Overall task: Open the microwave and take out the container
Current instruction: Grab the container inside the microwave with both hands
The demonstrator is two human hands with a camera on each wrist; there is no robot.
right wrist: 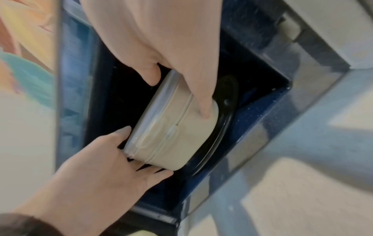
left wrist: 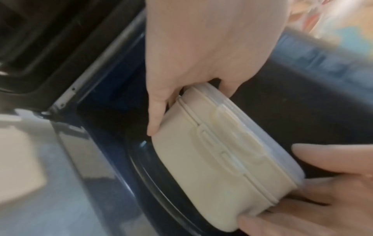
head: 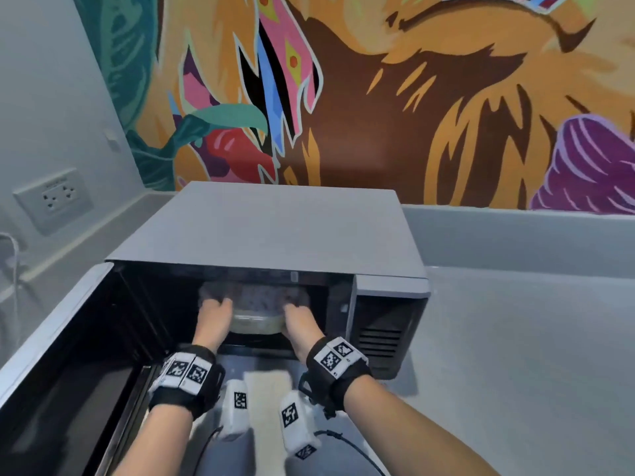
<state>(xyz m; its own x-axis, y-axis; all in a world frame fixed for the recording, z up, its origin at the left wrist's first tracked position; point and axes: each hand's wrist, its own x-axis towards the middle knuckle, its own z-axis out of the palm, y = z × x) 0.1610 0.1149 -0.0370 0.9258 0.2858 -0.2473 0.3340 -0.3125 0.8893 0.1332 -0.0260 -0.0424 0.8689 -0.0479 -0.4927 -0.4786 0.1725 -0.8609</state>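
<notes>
The grey microwave [head: 261, 228] stands on the counter with its door [head: 58, 355] swung wide to the left. Inside, a cream container [head: 256, 322] with a clear lid sits on the glass turntable [right wrist: 222, 127]. My left hand [head: 214, 310] grips the container's left end, thumb [left wrist: 155, 121] on the near wall and fingers over the lid edge. My right hand [head: 299, 316] grips the right end the same way, its thumb [right wrist: 203, 102] pressed on the cream wall [right wrist: 173, 127]. The container [left wrist: 222, 159] looks level with its base near the turntable. Whether it is lifted I cannot tell.
The grey counter [head: 515, 355] runs to the right of the microwave. A pale cream pad [head: 268, 383] lies on the counter just in front of the cavity. A wall socket [head: 55, 199] sits on the left wall. The open door blocks the left side.
</notes>
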